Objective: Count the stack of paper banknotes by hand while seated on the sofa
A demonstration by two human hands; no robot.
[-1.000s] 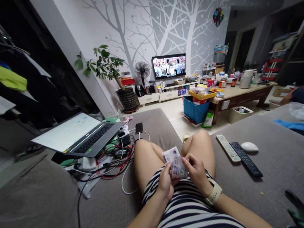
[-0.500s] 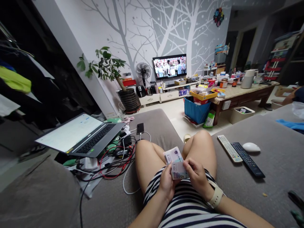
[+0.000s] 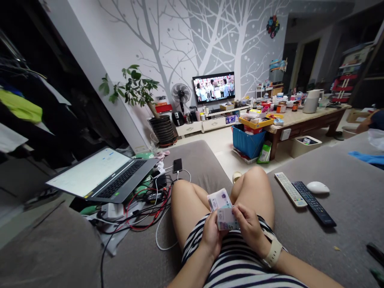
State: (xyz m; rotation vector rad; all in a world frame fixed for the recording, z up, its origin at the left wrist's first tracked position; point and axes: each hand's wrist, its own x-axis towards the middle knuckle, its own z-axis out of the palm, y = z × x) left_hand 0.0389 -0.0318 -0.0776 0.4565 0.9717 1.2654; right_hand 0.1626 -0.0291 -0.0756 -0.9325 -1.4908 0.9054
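I sit on a grey sofa with my knees up. My left hand is closed round a stack of purple banknotes, held upright over my lap. My right hand, with a pale watch strap at the wrist, pinches the front banknote and folds it down toward me. Both hands touch the stack, just above my striped clothing.
An open laptop lies at the left over tangled red and white cables, with a phone beside them. Two remotes and a white mouse lie at my right. Ahead are a TV, a plant, a fan, a blue bin and a cluttered low table.
My right hand has drawn the front note further down off the stack. The hands and notes stay in my lap; the camera view has tipped slightly.
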